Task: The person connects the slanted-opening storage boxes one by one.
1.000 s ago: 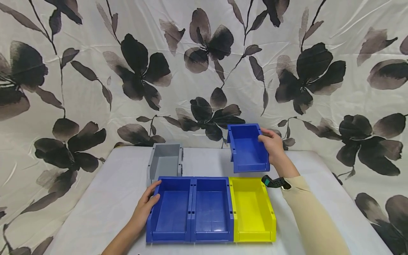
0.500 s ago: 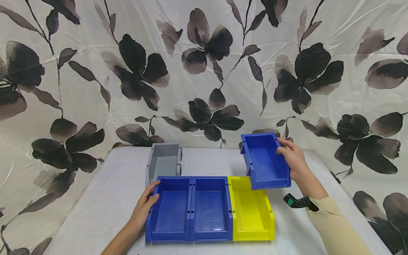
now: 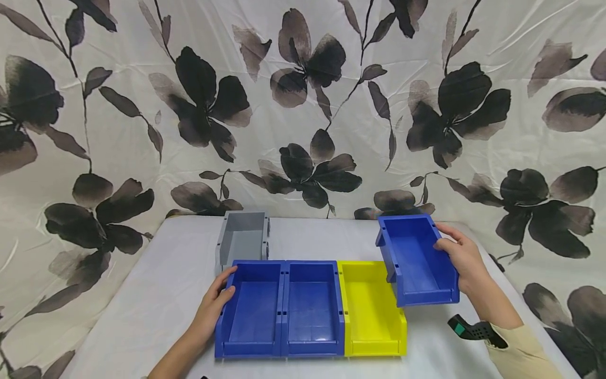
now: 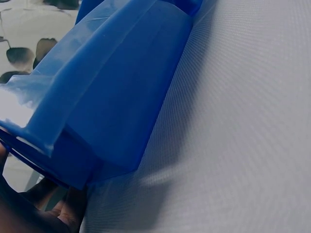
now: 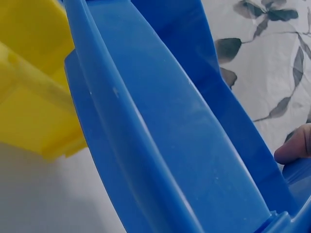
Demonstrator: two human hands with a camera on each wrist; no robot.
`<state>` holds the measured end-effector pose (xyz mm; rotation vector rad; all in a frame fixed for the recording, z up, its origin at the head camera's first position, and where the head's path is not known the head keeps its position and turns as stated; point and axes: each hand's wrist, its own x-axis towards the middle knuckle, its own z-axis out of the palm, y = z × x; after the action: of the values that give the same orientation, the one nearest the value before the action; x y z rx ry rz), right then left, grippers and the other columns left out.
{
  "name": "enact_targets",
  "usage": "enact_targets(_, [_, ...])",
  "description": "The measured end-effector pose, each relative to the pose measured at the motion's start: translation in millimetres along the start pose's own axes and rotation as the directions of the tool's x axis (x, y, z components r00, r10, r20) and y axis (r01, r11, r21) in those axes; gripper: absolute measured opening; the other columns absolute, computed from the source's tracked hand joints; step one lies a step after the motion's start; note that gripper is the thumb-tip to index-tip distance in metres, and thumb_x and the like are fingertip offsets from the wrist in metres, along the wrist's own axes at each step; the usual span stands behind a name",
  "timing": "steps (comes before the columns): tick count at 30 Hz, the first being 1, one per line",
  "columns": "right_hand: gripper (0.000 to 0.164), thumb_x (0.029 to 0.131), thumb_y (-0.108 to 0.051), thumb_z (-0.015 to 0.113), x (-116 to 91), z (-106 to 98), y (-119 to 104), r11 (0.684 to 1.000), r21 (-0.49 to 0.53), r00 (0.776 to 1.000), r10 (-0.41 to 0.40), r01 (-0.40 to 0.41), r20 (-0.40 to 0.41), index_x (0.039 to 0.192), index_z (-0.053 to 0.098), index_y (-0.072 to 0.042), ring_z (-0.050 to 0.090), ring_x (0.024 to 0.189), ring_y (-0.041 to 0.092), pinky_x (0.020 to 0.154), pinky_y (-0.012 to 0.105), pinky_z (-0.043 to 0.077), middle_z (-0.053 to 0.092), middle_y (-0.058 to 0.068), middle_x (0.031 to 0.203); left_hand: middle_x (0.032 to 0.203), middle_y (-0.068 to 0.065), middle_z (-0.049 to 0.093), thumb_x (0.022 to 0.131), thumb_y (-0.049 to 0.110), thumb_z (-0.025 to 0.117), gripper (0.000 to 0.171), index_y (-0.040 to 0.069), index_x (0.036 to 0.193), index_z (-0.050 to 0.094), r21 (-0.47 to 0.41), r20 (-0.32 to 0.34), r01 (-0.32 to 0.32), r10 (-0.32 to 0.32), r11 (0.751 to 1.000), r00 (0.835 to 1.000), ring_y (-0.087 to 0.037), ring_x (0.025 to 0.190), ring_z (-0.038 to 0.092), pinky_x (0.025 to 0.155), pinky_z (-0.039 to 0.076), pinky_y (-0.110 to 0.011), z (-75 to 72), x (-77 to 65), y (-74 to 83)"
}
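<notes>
My right hand [image 3: 466, 260] grips the right side of a blue storage bin [image 3: 418, 266], held up above the table's right part. That bin overlaps the rear right of a yellow bin [image 3: 369, 316] in the head view. In the right wrist view, a thumb [image 5: 295, 145] lies at the blue bin's edge. My left hand [image 3: 213, 310] holds the rear left corner of the leftmost blue bin [image 3: 255, 318]; the left wrist view has its fingers [image 4: 73, 206] curled at the bin's end. A middle blue bin [image 3: 312, 316] stands between it and the yellow one, side by side in a row.
Behind the row at left stands a grey bin [image 3: 243, 239], its front partly hidden. All rest on a white-covered table [image 3: 156, 295]. A floral cloth [image 3: 303, 116] hangs along the table's back edge. A black band [image 3: 473, 329] circles the right wrist.
The right hand has carried its blue bin from behind the row, rightward and toward me, to the yellow bin's right side. The left hand and the row of bins stay in place.
</notes>
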<state>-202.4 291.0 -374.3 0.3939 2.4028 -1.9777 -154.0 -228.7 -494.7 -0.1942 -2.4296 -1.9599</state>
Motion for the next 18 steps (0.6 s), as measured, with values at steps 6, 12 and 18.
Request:
enact_targets(6, [0.063,0.093,-0.015,0.053,-11,-11,14,0.999,-0.007,0.999,0.053,-0.053,0.004,0.152,0.033,-0.024,0.031,0.129,0.045,0.086,0.052,0.038,0.024,0.022,0.155,0.148,-0.023,0.033,0.104,0.023,0.043,0.046,0.018,0.15,0.034,0.002,0.003,0.008,-0.008,1.0,1.0,-0.042,0.132,0.034,0.099,0.028,-0.062,-0.5,-2.0,-1.2])
enact_targets(12, [0.064,0.093,-0.014,0.053,-19,-22,22,0.997,-0.016,0.997,0.076,-0.075,0.006,0.152,0.033,-0.026,0.03,0.13,0.044,0.089,0.054,0.036,0.023,0.021,0.155,0.147,-0.023,0.035,0.104,0.023,0.043,0.046,0.018,0.149,0.034,0.002,0.0,-0.009,0.009,1.0,1.0,-0.041,0.13,0.037,0.098,0.031,-0.06,0.5,-0.6,-1.8])
enact_targets(18, [0.063,0.093,-0.014,0.054,-27,-30,29,0.997,-0.03,0.997,0.078,-0.078,0.008,0.151,0.036,-0.03,0.036,0.123,0.04,0.078,0.043,0.041,0.023,0.023,0.154,0.147,-0.023,0.034,0.104,0.023,0.043,0.046,0.018,0.149,0.035,0.002,0.0,-0.012,0.012,1.0,1.0,-0.041,0.13,0.035,0.099,0.029,-0.06,1.5,0.9,-0.9])
